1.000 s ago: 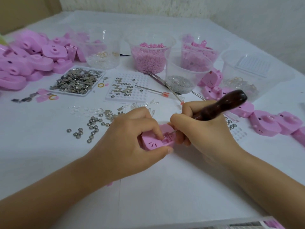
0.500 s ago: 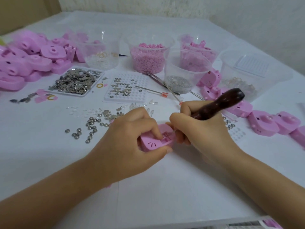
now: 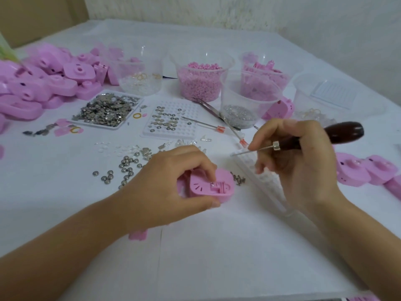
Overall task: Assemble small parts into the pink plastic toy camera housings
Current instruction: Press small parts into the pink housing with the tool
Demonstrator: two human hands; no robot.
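A pink toy camera housing [image 3: 211, 187] lies on the white table in front of me, its open slot with a small metal part facing up. My left hand [image 3: 171, 187] grips it, thumb on the near edge and fingers curled over the top. My right hand [image 3: 299, 161] holds a dark wooden-handled awl [image 3: 338, 133] raised above the table to the right of the housing. Its thin metal tip [image 3: 233, 154] points left, clear of the housing.
Heaps of pink housings [image 3: 43, 83] lie far left and more [image 3: 364, 170] at right. Clear tubs [image 3: 201, 77] of pink and metal parts stand behind. A tray of metal plates [image 3: 106, 109], a white pegged tray [image 3: 171, 120], tweezers [image 3: 208, 107] and loose round metal caps [image 3: 128, 166] lie between.
My right hand has lifted the awl up and to the right, away from the housing's slot. My left hand keeps its grip on the housing.
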